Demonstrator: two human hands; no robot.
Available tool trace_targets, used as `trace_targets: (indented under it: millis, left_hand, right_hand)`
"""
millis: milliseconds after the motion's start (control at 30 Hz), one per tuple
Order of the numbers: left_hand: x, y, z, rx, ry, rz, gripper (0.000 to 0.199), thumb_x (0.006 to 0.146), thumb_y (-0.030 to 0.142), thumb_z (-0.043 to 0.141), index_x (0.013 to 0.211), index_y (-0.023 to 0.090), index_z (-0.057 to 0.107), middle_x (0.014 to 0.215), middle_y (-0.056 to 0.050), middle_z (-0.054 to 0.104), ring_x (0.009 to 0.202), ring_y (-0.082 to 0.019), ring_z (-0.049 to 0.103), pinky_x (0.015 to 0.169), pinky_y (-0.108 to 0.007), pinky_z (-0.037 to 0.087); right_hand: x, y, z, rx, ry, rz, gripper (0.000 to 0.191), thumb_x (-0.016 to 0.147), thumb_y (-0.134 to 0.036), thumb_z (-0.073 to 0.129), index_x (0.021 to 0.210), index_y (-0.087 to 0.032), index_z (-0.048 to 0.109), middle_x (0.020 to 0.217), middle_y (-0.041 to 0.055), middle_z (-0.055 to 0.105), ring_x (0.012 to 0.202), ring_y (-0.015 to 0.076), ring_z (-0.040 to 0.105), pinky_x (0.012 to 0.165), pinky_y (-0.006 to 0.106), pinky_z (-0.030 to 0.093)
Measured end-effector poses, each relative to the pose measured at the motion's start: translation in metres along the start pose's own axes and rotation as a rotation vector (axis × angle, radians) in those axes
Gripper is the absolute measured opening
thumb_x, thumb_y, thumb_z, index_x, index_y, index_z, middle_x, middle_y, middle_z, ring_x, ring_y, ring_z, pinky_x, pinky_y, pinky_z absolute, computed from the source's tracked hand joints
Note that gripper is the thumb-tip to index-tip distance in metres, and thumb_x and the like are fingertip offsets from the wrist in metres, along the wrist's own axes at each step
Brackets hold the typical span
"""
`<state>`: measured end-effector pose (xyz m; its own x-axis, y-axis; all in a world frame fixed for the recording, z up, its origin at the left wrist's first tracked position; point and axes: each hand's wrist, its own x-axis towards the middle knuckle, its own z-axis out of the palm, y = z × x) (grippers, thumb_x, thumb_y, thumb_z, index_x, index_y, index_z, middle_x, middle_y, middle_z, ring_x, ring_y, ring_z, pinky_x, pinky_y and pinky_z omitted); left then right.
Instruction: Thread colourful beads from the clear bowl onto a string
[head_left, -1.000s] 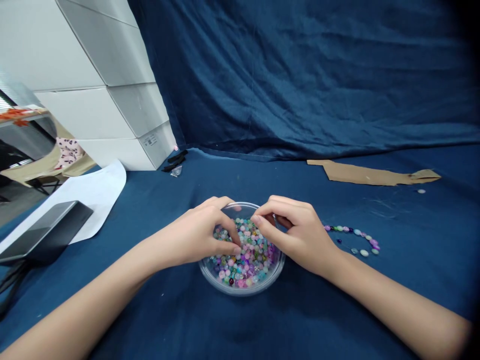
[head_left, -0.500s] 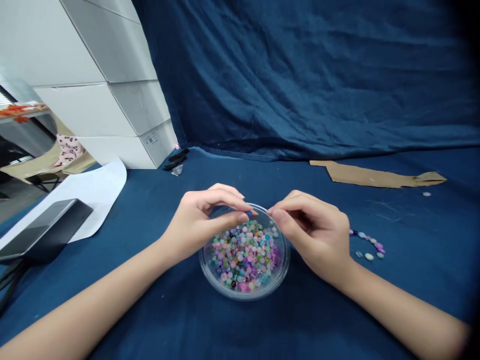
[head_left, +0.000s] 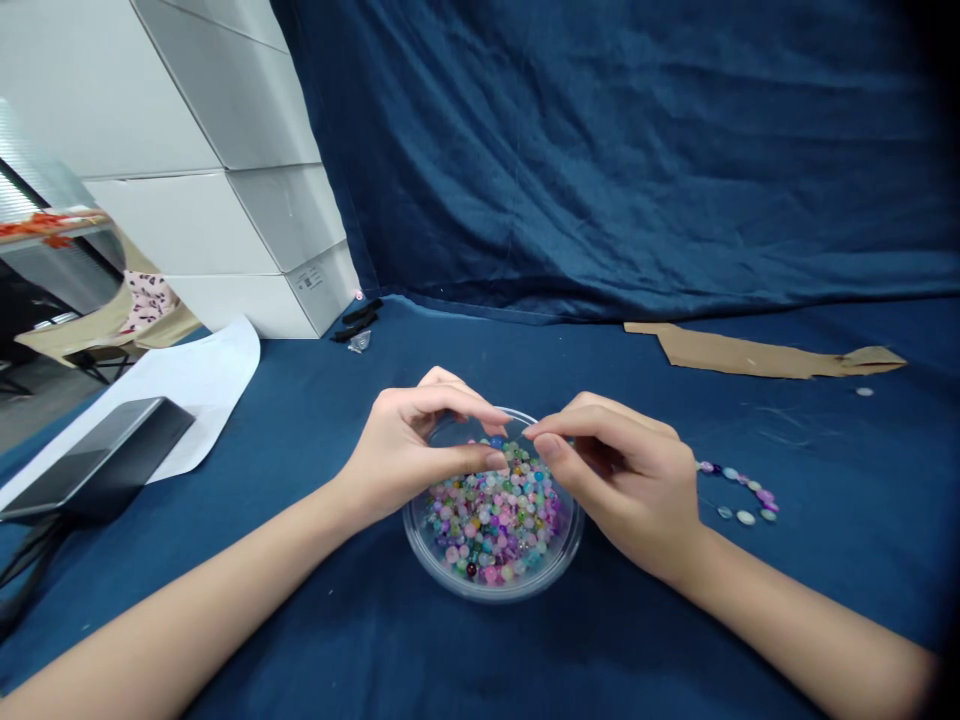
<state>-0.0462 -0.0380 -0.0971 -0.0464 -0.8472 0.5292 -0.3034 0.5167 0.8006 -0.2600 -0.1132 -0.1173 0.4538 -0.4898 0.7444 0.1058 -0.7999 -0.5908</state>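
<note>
A clear round bowl [head_left: 491,594] full of small multicoloured beads [head_left: 499,515] stands in front of me. Over its far left rim is my left hand [head_left: 424,435], thumb and index finger apart. A blue bead [head_left: 496,441] shows in the gap between them; whether it touches a finger or hangs on the thread I cannot tell. My right hand [head_left: 626,465] is closed above the right rim, thumb and index finger pinching a fine thread, only faintly visible. Beyond that hand a string of beads [head_left: 763,495], purple, white and teal, curves on the blue cloth.
White boxes [head_left: 262,225] are stacked at the back left. A dark device [head_left: 105,455] rests on white paper [head_left: 217,400]. A torn cardboard strip [head_left: 750,355] lies at the back right, near loose clear threads [head_left: 787,425]. Small black items [head_left: 356,320] lie by the boxes.
My left thumb and index finger have parted from around the blue bead, which sits slightly lower. My right fingertips have shifted a little left and down. The whole view has moved slightly.
</note>
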Motion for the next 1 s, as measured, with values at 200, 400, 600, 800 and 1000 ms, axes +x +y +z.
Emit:
trace_targets:
  millis: [200, 400, 600, 800, 1000]
  left_hand:
    - [0.0008, 0.002, 0.0, 0.07, -0.02, 0.04, 0.019, 0.074, 0.02, 0.094, 0.089, 0.024, 0.084, 0.084, -0.006, 0.077, 0.086, -0.022, 0.063, 0.079, -0.037, 0.051]
    - [-0.0012, 0.001, 0.0004, 0.052, 0.004, 0.044, 0.02, 0.071, 0.025, 0.096, 0.088, 0.024, 0.085, 0.076, -0.005, 0.077, 0.08, -0.021, 0.058, 0.074, -0.036, 0.049]
    - [-0.0035, -0.0003, 0.0003, 0.038, -0.003, 0.054, 0.018, 0.073, 0.024, 0.095, 0.088, 0.024, 0.085, 0.076, -0.006, 0.079, 0.077, -0.02, 0.053, 0.072, -0.036, 0.047]
    - [-0.0037, -0.0017, -0.0009, 0.047, -0.008, 0.051, 0.02, 0.073, 0.024, 0.094, 0.092, 0.025, 0.086, 0.075, -0.005, 0.079, 0.077, -0.021, 0.055, 0.072, -0.037, 0.047]
    - [-0.0045, -0.0032, -0.0015, 0.071, -0.002, 0.042, 0.022, 0.074, 0.023, 0.094, 0.094, 0.027, 0.086, 0.073, -0.005, 0.078, 0.076, -0.021, 0.056, 0.072, -0.037, 0.048]
  right_hand:
    - [-0.0003, -0.001, 0.0002, -0.008, -0.019, 0.015, 0.009, 0.097, -0.018, 0.068, 0.094, -0.021, 0.076, 0.069, -0.001, 0.065, 0.056, 0.013, 0.05, 0.052, 0.029, 0.037]
    - [0.0003, -0.0007, 0.0006, 0.006, -0.041, -0.016, 0.01, 0.098, -0.017, 0.068, 0.095, -0.02, 0.077, 0.072, 0.0, 0.068, 0.059, 0.013, 0.054, 0.055, 0.029, 0.04]
    - [0.0003, -0.0011, 0.0033, 0.019, -0.045, -0.056, 0.01, 0.097, -0.013, 0.069, 0.097, -0.019, 0.077, 0.07, -0.0007, 0.067, 0.058, 0.012, 0.054, 0.055, 0.027, 0.041]
    - [0.0011, -0.0009, 0.0037, -0.028, -0.013, -0.054, 0.01, 0.097, -0.014, 0.069, 0.095, -0.02, 0.077, 0.067, -0.0012, 0.065, 0.057, 0.0132, 0.053, 0.055, 0.029, 0.041]
    - [0.0006, -0.0006, 0.0037, -0.023, -0.018, -0.068, 0.011, 0.097, -0.014, 0.068, 0.094, -0.021, 0.077, 0.067, -0.0011, 0.065, 0.057, 0.0134, 0.054, 0.055, 0.029, 0.043]
